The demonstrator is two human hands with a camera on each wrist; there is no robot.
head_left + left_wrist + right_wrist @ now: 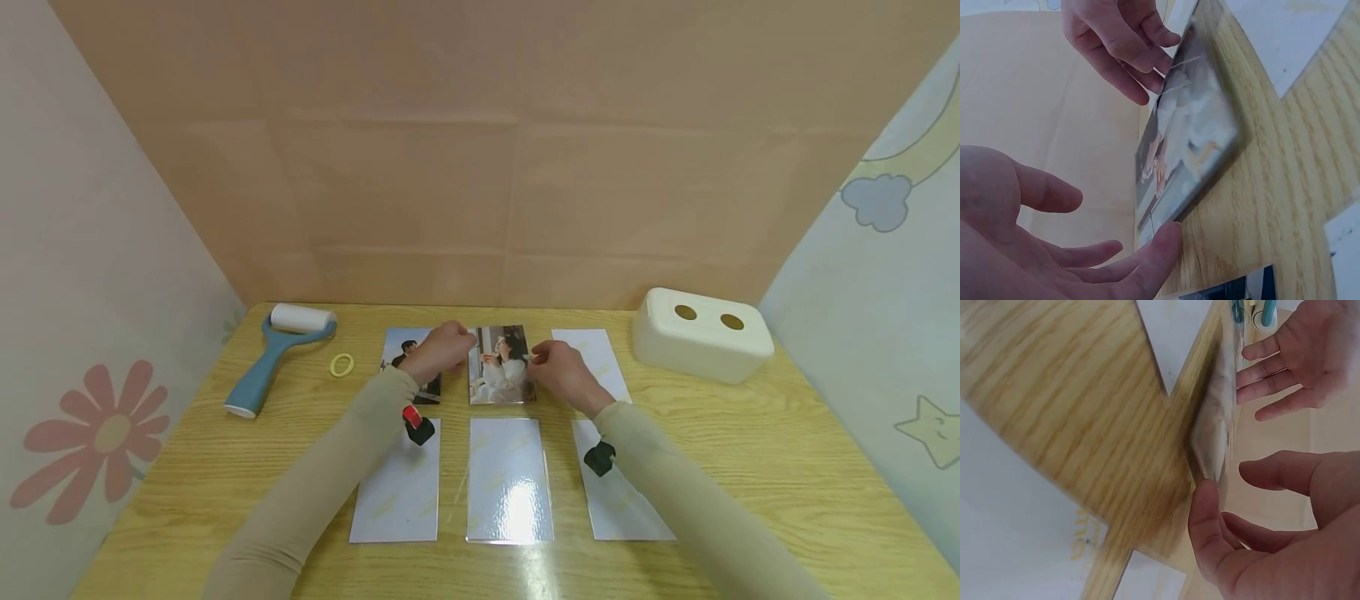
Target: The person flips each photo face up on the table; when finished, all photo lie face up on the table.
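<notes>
A photo print (501,367) of a person in white lies face up at the back middle of the table, between my two hands. My left hand (437,346) is at its left side; in the left wrist view its outer fingertip touches the print's edge (1191,131) while the thumb stays apart. At the opposite side is my right hand (566,371), with fingertips at the edge and the thumb clear of it in the right wrist view. A second photo (405,343), showing a figure in dark clothing, is partly hidden under my left hand and wrist.
White sheets with faint yellow print lie in front: one at left (408,500), one in the middle (510,479), one at right (622,508). Another white sheet (592,350) is behind my right hand. Around them are a blue-handled roller (258,375), a yellow ring (342,365) and a white two-holed box (701,337).
</notes>
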